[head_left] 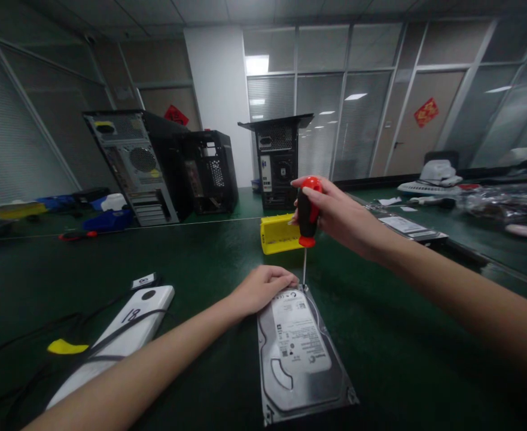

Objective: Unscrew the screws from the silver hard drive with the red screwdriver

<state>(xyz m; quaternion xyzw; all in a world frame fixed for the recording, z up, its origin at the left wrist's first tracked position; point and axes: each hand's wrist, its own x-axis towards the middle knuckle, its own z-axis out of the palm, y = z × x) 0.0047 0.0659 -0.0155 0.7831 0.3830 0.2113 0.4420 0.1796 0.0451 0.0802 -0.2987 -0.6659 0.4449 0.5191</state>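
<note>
A silver hard drive (305, 359) with a white label lies flat on the green table (209, 347) in front of me. My left hand (265, 287) rests over its far left corner, fingers together against the drive. Above the far end, my right hand (328, 212) grips a red and black screwdriver (308, 215), held upright. The screwdriver's tip meets the drive's far right corner; whether a screw sits under it is too small to tell. Just behind the hands is a yellow bin (277, 234) with small parts inside.
Computer cases (155, 161) stand at the back left, another case (277, 161) behind the yellow bin. At left lie a white device marked 18 (133, 317), black cables and a yellow piece (67, 346). Another drive (407, 226) and plastic bags (505, 203) are at right.
</note>
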